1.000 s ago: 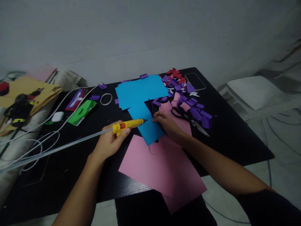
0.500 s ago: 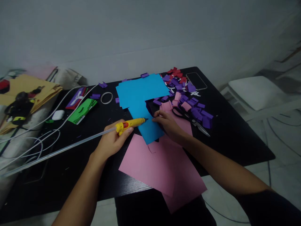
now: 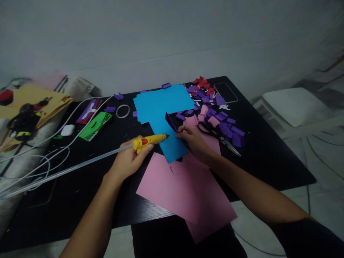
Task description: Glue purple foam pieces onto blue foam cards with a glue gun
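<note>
My left hand [image 3: 125,159] is closed around a yellow hot glue gun [image 3: 154,139], with a long clear glue stick [image 3: 80,167] running out of its back toward the lower left. The gun's dark nozzle points right, close to the fingertips of my right hand [image 3: 195,143]. Those fingers pinch a dark purple paper piece [image 3: 171,122], tilted up above a blue paper strip [image 3: 172,153]. Under the strip's near end lie pink paper sheets [image 3: 166,190], which overhang the table's front edge. Larger blue sheets [image 3: 163,102] lie behind.
Open scissors [image 3: 224,139] lie right of my right hand, by scattered purple, pink and red paper pieces [image 3: 227,129]. A phone [image 3: 225,92] rests at the back right. Left are a tape ring [image 3: 123,111], a green packet [image 3: 95,126] and white cables [image 3: 71,141]. A white stool [image 3: 295,104] stands right.
The purple paper piece has tilted, showing a narrower face over the blue strip. Both hands keep nearly the same place, the left still holding the glue gun.
</note>
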{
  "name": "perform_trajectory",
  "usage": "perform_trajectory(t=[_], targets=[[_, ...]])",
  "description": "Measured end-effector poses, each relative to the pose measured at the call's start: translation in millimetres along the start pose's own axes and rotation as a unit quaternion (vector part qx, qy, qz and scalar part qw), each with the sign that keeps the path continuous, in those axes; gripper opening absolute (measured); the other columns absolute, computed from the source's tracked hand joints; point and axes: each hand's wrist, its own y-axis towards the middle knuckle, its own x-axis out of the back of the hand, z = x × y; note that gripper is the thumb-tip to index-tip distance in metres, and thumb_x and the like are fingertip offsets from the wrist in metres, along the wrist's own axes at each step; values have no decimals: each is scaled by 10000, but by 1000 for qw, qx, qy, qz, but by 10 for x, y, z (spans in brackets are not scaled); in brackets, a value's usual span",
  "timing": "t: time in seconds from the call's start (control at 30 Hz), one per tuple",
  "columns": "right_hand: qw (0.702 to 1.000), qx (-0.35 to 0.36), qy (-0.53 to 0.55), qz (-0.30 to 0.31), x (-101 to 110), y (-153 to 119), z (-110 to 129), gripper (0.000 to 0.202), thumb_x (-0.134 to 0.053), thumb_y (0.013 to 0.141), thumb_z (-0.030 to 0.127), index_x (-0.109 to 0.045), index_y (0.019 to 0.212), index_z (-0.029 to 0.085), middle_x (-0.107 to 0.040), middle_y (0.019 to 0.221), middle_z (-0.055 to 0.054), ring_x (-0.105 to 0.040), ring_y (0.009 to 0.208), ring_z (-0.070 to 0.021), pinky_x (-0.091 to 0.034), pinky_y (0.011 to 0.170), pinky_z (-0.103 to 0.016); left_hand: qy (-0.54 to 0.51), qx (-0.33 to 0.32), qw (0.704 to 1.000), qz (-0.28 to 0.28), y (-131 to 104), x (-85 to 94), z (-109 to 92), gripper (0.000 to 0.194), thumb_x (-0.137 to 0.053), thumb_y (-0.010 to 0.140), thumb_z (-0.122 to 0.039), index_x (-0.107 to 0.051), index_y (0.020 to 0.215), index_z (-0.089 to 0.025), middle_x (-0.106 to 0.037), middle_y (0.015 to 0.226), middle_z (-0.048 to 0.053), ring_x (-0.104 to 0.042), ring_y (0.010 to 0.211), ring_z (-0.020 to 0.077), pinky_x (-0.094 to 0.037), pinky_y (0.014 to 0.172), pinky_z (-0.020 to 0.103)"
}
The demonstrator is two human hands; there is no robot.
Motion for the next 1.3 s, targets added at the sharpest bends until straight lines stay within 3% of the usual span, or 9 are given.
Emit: perform_trajectory(t=[0.27,0.6,0.83,0.93,1.03,1.17,1.3], targets=[[1000,10,2,-20,18,11,31,267,-752,683,301,-525,817,253,-413,721,48,-363,626,-142,-265,552,-302,7,14,1000,5,8,0,9,357,-553,1013,-482,-599,777,-218,-620,733,9,-532,578,156,-453,598,303],[998,34,-4,-53,46,79,-18,242,-734,680,294,-521,788,255,-401,675,51,-359,607,-147,-244,549,-303,-9,12,1000,3,19,27,8,224,-625,1007,-442,-680,953,-231,-653,773,3,-606,647,180,-467,638,312],[993,98,-16,-70,73,104,-33,232,-724,708,303,-520,807,256,-424,671,58,-380,614,-142,-263,549,-284,38,48,998,4,39,108,72,347,-570,1014,-530,-650,845,-237,-643,752,12,-601,644,190,-447,626,323],[994,91,3,-63,74,104,-35,244,-735,703,304,-523,813,256,-415,672,63,-376,601,-135,-260,535,-278,100,85,991,22,61,133,141,313,-580,982,-510,-673,887,-226,-678,864,42,-656,780,228,-489,729,344],[996,79,12,-42,72,97,-37,253,-740,705,305,-517,816,259,-403,651,71,-357,572,-130,-244,512,-277,174,128,974,65,68,112,242,244,-608,905,-391,-702,1040,-212,-692,1045,87,-678,898,275,-507,773,377],[995,101,-20,-20,45,51,-31,235,-722,751,324,-515,840,261,-437,658,72,-353,564,-125,-257,515,-276,221,171,955,100,67,49,344,399,-607,860,-331,-675,1232,-203,-653,1224,125,-693,1001,314,-533,808,408],[989,137,-59,-12,6,-1,-37,217,-702,798,328,-512,875,260,-433,657,76,-376,578,-127,-277,531,-274,225,173,954,100,71,46,368,487,-632,826,-298,-678,1297,-184,-659,1244,156,-685,1078,371,-542,910,483]])
